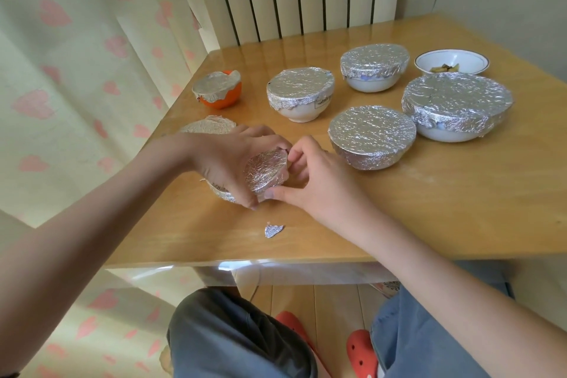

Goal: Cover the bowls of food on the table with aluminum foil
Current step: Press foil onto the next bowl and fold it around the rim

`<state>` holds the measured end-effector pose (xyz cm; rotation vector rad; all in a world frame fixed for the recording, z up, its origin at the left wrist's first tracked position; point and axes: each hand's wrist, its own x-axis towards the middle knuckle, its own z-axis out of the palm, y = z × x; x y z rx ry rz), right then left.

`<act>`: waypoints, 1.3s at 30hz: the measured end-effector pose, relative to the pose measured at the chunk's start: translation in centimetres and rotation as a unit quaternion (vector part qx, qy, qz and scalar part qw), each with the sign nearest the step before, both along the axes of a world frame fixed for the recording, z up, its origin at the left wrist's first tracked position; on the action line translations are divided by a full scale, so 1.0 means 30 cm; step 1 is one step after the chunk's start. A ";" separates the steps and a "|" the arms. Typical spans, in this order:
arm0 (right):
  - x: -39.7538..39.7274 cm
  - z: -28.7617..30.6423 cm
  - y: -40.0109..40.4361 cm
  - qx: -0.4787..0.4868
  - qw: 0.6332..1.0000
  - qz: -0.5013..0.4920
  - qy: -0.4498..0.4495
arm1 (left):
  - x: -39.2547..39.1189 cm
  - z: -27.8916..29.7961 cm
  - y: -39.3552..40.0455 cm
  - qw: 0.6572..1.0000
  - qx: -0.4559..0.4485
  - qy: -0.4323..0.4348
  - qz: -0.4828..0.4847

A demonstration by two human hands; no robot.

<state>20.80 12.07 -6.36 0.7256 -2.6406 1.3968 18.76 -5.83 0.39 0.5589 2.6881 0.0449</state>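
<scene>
Foil-wrapped small bowl (266, 173) sits tilted near the table's (429, 209) front left edge. Your left hand (227, 163) curls over it from above; your right hand (310, 181) pinches its foil rim. One far bowl (451, 62) stands uncovered.
</scene>
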 end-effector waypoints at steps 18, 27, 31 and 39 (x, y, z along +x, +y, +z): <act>-0.066 0.022 0.045 -0.023 0.999 0.033 -0.009 | 0.000 0.002 -0.002 0.999 0.022 -0.030 0.007; -0.066 0.054 0.040 0.063 0.994 0.041 0.075 | 0.001 0.003 -0.001 0.999 0.024 -0.030 -0.001; -0.069 0.110 0.040 0.165 0.974 0.056 0.148 | -0.001 0.002 -0.001 0.999 0.029 -0.022 -0.009; -0.057 0.031 0.052 0.073 0.978 0.098 0.170 | 0.010 0.008 0.007 0.998 0.047 -0.037 -0.003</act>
